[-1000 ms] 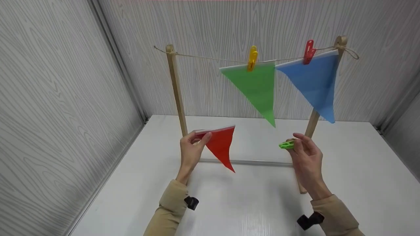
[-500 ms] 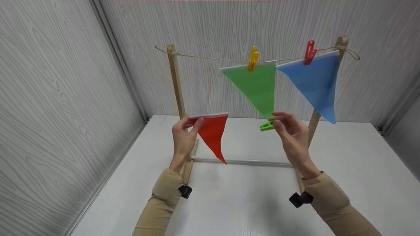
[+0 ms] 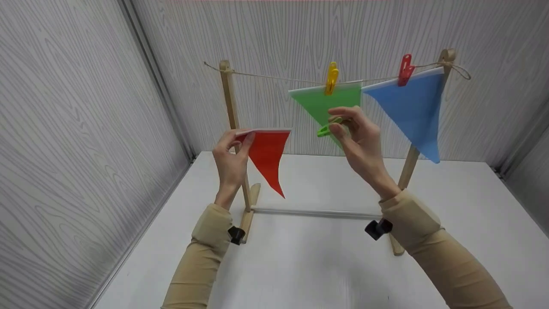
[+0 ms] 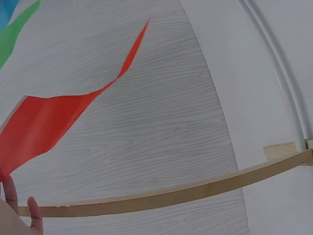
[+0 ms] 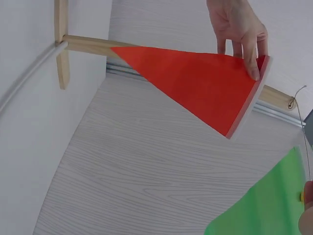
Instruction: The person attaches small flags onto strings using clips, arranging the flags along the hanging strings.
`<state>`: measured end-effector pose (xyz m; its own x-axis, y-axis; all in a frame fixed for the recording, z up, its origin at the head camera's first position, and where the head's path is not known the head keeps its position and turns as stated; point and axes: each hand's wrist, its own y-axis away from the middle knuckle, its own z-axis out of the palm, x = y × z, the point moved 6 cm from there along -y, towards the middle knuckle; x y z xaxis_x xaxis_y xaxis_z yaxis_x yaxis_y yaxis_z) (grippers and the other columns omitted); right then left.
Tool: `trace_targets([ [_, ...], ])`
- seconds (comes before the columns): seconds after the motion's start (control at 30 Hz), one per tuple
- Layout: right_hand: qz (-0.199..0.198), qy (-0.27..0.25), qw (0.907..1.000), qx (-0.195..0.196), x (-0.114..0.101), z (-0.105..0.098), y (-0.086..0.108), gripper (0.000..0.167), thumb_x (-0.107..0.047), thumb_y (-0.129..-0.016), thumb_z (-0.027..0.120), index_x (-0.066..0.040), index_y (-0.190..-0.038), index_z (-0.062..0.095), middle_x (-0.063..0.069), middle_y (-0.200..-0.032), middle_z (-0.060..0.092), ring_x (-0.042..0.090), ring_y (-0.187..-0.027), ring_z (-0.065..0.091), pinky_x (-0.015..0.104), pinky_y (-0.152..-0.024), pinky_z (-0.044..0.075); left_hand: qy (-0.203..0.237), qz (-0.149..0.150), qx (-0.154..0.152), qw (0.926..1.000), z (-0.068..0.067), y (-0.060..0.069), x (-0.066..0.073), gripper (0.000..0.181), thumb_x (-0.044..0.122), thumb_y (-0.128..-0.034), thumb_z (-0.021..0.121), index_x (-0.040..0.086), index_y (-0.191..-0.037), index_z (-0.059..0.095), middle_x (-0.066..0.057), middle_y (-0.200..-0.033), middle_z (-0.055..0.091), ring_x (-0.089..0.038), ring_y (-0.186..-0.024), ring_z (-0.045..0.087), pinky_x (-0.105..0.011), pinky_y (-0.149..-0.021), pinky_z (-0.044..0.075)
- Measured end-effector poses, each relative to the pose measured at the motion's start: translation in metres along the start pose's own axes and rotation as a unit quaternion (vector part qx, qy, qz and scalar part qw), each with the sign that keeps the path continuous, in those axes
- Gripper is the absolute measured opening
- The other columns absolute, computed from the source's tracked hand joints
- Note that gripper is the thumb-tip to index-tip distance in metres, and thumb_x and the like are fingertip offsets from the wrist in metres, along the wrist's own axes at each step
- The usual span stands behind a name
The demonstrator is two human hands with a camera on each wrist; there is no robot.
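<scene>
My left hand [image 3: 231, 161] pinches a red triangular pennant [image 3: 268, 150] by the left end of its white top edge, and its tip hangs down. Between the thumb and fingers of my right hand [image 3: 360, 143] is a small green clothespin [image 3: 324, 130]. That hand covers part of a green pennant [image 3: 317, 101], which hangs from a string [image 3: 274, 77] under a yellow clothespin [image 3: 331, 79]. Farther right a red clothespin [image 3: 405, 71] holds a blue pennant [image 3: 411, 107] on the same string. Both hands are below the string. In the right wrist view the red pennant [image 5: 195, 83] shows flat.
Two wooden posts, one at left [image 3: 229, 96] and one at right [image 3: 410, 165], carry the string and stand on a white table [image 3: 300, 262]. A pale rod [image 3: 317, 212] joins them low down. Grained panels [image 3: 77, 128] enclose the back and sides.
Both hands have risen toward the string. The right hand has moved left with the green clothespin, now in front of the green pennant; the left hand has shifted slightly left with the red pennant.
</scene>
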<state>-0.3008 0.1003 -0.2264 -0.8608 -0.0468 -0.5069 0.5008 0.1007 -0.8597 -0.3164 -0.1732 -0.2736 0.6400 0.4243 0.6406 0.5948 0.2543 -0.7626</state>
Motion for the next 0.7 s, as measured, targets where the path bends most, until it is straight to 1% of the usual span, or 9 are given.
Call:
trace_targets([
  [0.1,-0.011,0.010,0.9999,-0.008,-0.004,0.008,-0.014,0.042,-0.020,-0.096,0.066,0.013,-0.121,0.058,-0.006,-0.105,0.063,0.010,-0.097,0.063,0.021,-0.096,0.053,0.023,-0.026,0.001,0.9994,-0.002,-0.009,0.001,0.017,0.012,-0.0930,0.072,0.001,-0.105,0.075,-0.016,-0.100,0.074,-0.016,-0.093,0.065,-0.024,-0.085,0.049],
  [0.17,-0.015,0.013,0.9997,-0.011,-0.006,0.013,-0.024,0.041,-0.019,-0.096,0.065,0.013,-0.121,0.058,0.004,-0.104,0.064,0.011,-0.097,0.064,0.021,-0.097,0.053,0.043,-0.053,0.005,0.9976,-0.003,-0.014,-0.001,0.018,0.012,-0.0928,0.072,0.000,-0.106,0.075,-0.016,-0.097,0.073,-0.013,-0.091,0.064,-0.022,-0.083,0.050],
  [0.23,-0.019,0.017,0.9996,-0.012,-0.009,0.018,-0.032,0.038,-0.014,-0.096,0.065,0.013,-0.122,0.057,0.014,-0.103,0.063,0.011,-0.096,0.065,0.022,-0.098,0.054,0.065,-0.075,0.012,0.9950,-0.005,-0.020,-0.001,0.019,0.011,-0.0924,0.073,-0.001,-0.106,0.075,-0.016,-0.094,0.073,-0.011,-0.089,0.064,-0.022,-0.082,0.051],
  [0.3,-0.025,0.024,0.9993,-0.012,-0.011,0.023,-0.041,0.033,-0.007,-0.096,0.064,0.013,-0.121,0.057,0.023,-0.103,0.062,0.013,-0.096,0.066,0.022,-0.098,0.054,0.089,-0.095,0.018,0.9913,-0.006,-0.025,-0.001,0.020,0.011,-0.0926,0.072,-0.002,-0.107,0.075,-0.015,-0.094,0.073,-0.011,-0.088,0.065,-0.023,-0.082,0.054],
  [0.33,-0.029,0.030,0.9990,-0.012,-0.011,0.025,-0.045,0.031,-0.005,-0.096,0.063,0.013,-0.121,0.057,0.026,-0.104,0.062,0.014,-0.096,0.067,0.023,-0.098,0.054,0.100,-0.105,0.022,0.9892,-0.006,-0.027,-0.001,0.020,0.012,-0.0929,0.072,-0.002,-0.107,0.074,-0.013,-0.093,0.073,-0.012,-0.088,0.066,-0.023,-0.082,0.055],
  [0.43,-0.036,0.044,0.9982,-0.018,-0.015,0.032,-0.057,0.029,-0.003,-0.096,0.063,0.011,-0.121,0.058,0.025,-0.103,0.064,0.014,-0.096,0.067,0.025,-0.098,0.055,0.134,-0.130,0.027,0.9820,-0.005,-0.035,0.001,0.021,0.012,-0.0937,0.071,-0.002,-0.110,0.073,-0.011,-0.096,0.074,-0.014,-0.088,0.068,-0.025,-0.085,0.057],
  [0.53,-0.035,0.060,0.9973,-0.025,-0.017,0.037,-0.070,0.029,-0.004,-0.097,0.064,0.009,-0.122,0.060,0.023,-0.104,0.066,0.010,-0.095,0.066,0.025,-0.098,0.054,0.168,-0.153,0.026,0.9734,-0.002,-0.042,0.004,0.022,0.012,-0.0941,0.070,-0.003,-0.111,0.072,-0.009,-0.098,0.074,-0.015,-0.090,0.068,-0.028,-0.088,0.059],
  [0.63,-0.036,0.065,0.9969,-0.027,-0.018,0.041,-0.082,0.028,-0.005,-0.097,0.064,0.008,-0.122,0.061,0.020,-0.102,0.067,0.007,-0.092,0.065,0.025,-0.097,0.055,0.202,-0.165,0.022,0.9651,0.001,-0.049,0.007,0.022,0.009,-0.0941,0.070,-0.006,-0.110,0.070,-0.005,-0.095,0.073,-0.014,-0.090,0.068,-0.030,-0.090,0.059],
  [0.7,-0.040,0.067,0.9966,-0.028,-0.017,0.043,-0.090,0.027,-0.006,-0.097,0.064,0.007,-0.121,0.061,0.014,-0.098,0.068,0.006,-0.090,0.065,0.026,-0.096,0.055,0.218,-0.167,0.020,0.9614,0.002,-0.054,0.010,0.021,0.008,-0.0939,0.070,-0.007,-0.109,0.070,0.000,-0.092,0.073,-0.012,-0.089,0.069,-0.031,-0.091,0.059],
])
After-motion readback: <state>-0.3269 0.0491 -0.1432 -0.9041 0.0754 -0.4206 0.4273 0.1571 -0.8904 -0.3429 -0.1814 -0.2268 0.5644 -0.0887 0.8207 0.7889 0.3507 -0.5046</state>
